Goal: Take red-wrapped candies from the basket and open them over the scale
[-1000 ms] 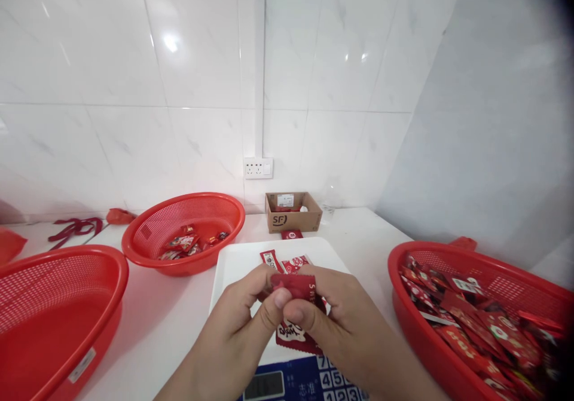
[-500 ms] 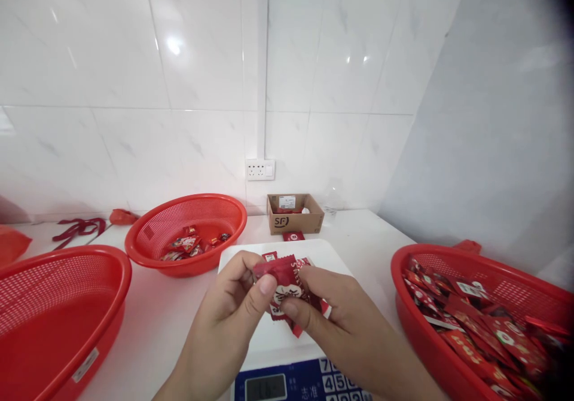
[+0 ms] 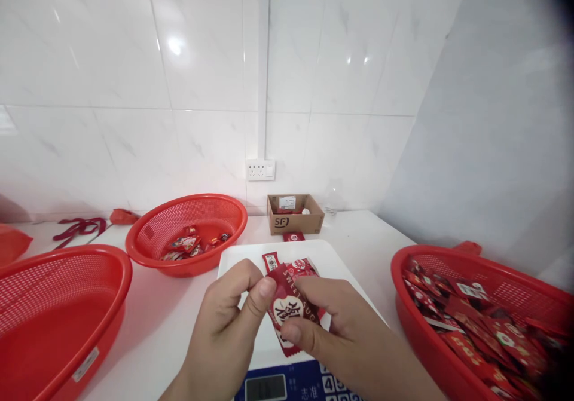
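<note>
Between my two hands is a dark red candy packet (image 3: 289,308) with a cream round mark and the letters "SWEET SUG". My left hand (image 3: 231,323) pinches its upper left corner between thumb and index finger. On its right side, the thumb and fingers of my right hand (image 3: 336,323) are closed. Beneath the packet, more red packets (image 3: 270,261) lie on the white pan (image 3: 237,257) of a scale, partly hidden by my hands. The scale's blue panel (image 3: 298,383) has a display and number keys, some covered by my right hand.
A red basket full of red packets (image 3: 484,329) stands at the right. Two red baskets sit at the left: one with some wrapped candies (image 3: 191,242), another cut off by the edge (image 3: 63,269). Behind the scale is a cardboard box (image 3: 298,225). A dark red ribbon (image 3: 81,229) lies far left.
The packet has turned and dropped slightly, so its cream mark and lettering show more fully. Both hands have come down a little, uncovering more of the packets on the pan.
</note>
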Available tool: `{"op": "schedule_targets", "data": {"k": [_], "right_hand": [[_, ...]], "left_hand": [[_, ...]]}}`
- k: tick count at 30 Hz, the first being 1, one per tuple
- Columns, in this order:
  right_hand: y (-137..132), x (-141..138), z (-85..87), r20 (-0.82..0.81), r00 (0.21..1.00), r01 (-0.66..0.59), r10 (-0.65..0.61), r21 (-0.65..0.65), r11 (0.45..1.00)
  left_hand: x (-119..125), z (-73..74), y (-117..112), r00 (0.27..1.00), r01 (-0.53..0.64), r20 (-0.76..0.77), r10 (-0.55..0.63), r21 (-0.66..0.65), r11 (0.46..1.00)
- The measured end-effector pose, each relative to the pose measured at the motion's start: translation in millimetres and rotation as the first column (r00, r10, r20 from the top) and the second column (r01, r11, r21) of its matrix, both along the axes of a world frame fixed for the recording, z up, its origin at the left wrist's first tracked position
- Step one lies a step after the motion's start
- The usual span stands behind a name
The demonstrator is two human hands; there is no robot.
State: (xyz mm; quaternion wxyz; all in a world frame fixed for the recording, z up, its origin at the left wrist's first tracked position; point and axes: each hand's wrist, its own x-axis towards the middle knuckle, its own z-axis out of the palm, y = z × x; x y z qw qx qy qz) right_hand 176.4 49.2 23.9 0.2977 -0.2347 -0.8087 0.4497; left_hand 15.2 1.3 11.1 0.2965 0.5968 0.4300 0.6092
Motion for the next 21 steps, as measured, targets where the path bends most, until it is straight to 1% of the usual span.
{"op": "schedule_targets", "data": {"k": [2, 4, 7, 10, 12, 14, 16, 18, 21], "right_hand": [[-0.4, -1.0, 2.2, 0.021, 1.0, -0.002, 0.002, -0.015, 1.0], [-0.9, -1.1, 3.6, 0.03, 1.0, -0.006, 0.006, -0.02, 1.0], [-1.1, -0.1, 4.1, 0.016, 1.0, -0.013, 0.014, -0.033, 0.999], [0.2, 1.1, 4.1, -0.005, 0.998, 0.064, -0.064, 0.016, 0.998], [1.6, 1.5, 4.2, -0.061, 0.988, 0.147, -0.143, 0.058, 0.987], [2.4, 1.8, 4.4, -0.136, 0.976, 0.179, -0.17, 0.058, 0.982], [2.6, 1.9, 4.1, -0.204, 0.968, 0.151, -0.143, 0.027, 0.988], [2.3, 2.0, 2.9, -0.267, 0.956, 0.117, -0.117, -0.017, 0.993], [2.3, 2.3, -0.8, -0.332, 0.935, 0.107, -0.126, -0.076, 0.991]], "left_hand": [[1.5, -1.1, -1.5, 0.998, -0.031, -0.048, 0.032, 0.033, 0.999], [2.3, -1.9, -2.2, 0.997, -0.044, -0.059, 0.045, 0.026, 0.999], [2.3, -1.1, -2.0, 1.0, -0.016, -0.01, 0.015, -0.032, 0.999], [1.9, 1.3, -1.4, 0.998, 0.015, 0.057, -0.011, -0.063, 0.998], [1.4, 2.5, -0.8, 0.992, 0.057, 0.113, -0.05, -0.063, 0.996], [0.4, 2.8, -0.1, 0.979, 0.128, 0.171, -0.114, -0.071, 0.989], [-1.4, 1.9, 0.6, 0.962, 0.201, 0.205, -0.178, -0.1, 0.974], [-3.5, 0.3, 1.0, 0.952, 0.26, 0.197, -0.234, -0.12, 0.958], [-5.6, -1.9, 1.1, 0.945, 0.302, 0.167, -0.282, -0.112, 0.947]]}}
